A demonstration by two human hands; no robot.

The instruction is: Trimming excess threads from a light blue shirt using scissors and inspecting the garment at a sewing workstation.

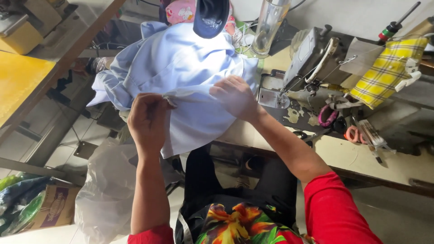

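while the pale blue cloth [181, 68] lay heaped on the table [352, 156], at nine o'clock from the sewing machine [312, 54], the left hand [148, 119] pinched its folded edge and the right hand [235, 97] pressed flat, fingers spread, on it.

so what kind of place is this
Most likely a garment sewing workshop: an industrial sewing machine on a worn worktable, scissors beside it, and both hands on a pale blue garment.
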